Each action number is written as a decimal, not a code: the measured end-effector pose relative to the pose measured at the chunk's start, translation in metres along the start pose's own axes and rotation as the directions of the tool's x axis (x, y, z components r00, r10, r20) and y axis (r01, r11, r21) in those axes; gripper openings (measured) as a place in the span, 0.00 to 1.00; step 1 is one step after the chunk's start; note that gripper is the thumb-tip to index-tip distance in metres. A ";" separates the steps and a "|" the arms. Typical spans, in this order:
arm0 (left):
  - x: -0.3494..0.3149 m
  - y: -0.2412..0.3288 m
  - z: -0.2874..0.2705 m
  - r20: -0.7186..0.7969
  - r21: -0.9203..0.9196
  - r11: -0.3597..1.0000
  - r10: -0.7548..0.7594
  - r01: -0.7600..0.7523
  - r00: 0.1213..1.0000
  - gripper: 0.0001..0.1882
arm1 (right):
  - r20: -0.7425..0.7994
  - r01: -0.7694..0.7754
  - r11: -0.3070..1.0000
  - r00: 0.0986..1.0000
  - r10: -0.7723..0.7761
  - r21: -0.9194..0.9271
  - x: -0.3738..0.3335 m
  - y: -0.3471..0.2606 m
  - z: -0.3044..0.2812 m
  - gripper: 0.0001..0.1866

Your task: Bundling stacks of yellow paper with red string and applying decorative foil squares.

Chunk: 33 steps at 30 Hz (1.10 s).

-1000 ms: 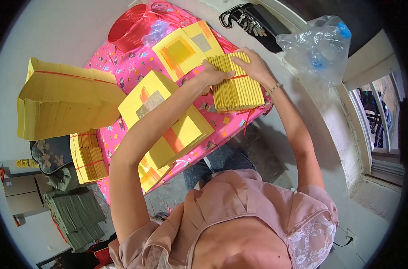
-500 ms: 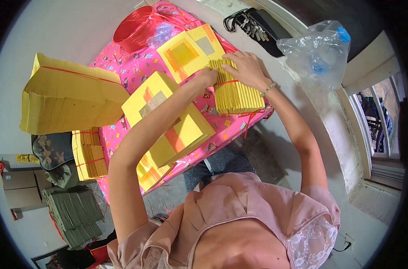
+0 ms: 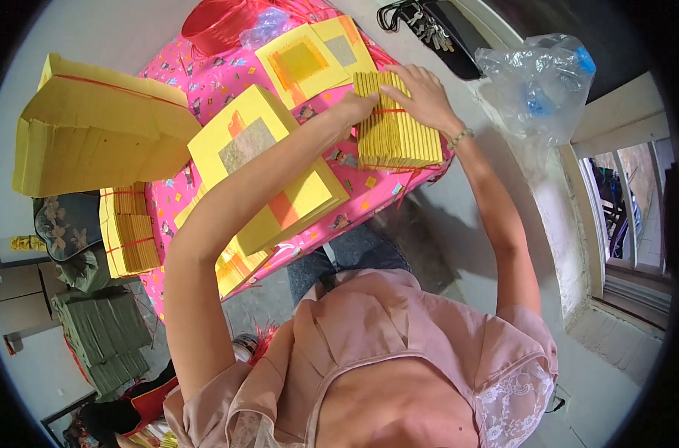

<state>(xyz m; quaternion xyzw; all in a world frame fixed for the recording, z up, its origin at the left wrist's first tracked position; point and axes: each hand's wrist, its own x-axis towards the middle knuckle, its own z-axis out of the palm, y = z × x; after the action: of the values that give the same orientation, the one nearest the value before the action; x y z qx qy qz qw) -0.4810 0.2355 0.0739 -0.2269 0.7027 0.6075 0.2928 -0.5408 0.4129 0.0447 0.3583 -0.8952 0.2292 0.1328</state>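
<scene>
A bundle of folded yellow paper stands at the right end of the pink table, its folds in a row and a red string across it. My left hand is closed against the bundle's left side, with the thumb beside the string; the fingertips are partly hidden. Across the bundle's far right part lies my right hand, fingers stretched and thumb apart. Left of the bundle, a thick stack of yellow paper with a grey square on top sits partly under my left forearm. Flat yellow sheets lie beyond it.
A tall yellow paper stack tied in red stands at left, above smaller tied bundles. A red coil of string is at the back. Keys and a clear plastic bag lie on the ledge at right.
The whole view has shifted, so the table and stacks appear higher and slightly left. Both hands remain at the same bundle; my left hand is now further over its left edge, by the string.
</scene>
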 end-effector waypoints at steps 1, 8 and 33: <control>0.021 -0.021 -0.006 -0.093 -0.041 0.992 0.115 -0.119 0.989 0.25 | 0.009 0.028 1.000 1.000 -0.028 0.010 0.008 -0.012 -0.001 0.26; -0.014 0.012 0.006 -0.068 -0.115 0.993 -0.023 0.015 0.997 0.24 | -0.181 -0.085 0.992 0.978 0.101 0.093 -0.004 0.010 -0.004 0.31; -0.195 -0.037 -0.015 -0.204 -0.136 0.475 0.845 -0.869 0.494 0.53 | -0.316 0.162 0.799 0.948 0.037 0.580 -0.063 -0.101 -0.050 0.45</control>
<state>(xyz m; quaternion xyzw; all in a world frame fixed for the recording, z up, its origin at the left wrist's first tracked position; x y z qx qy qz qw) -0.3164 0.2081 0.1831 0.0915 0.6641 0.7330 -0.1159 -0.4214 0.4099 0.0941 0.3707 -0.7318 0.5490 0.1600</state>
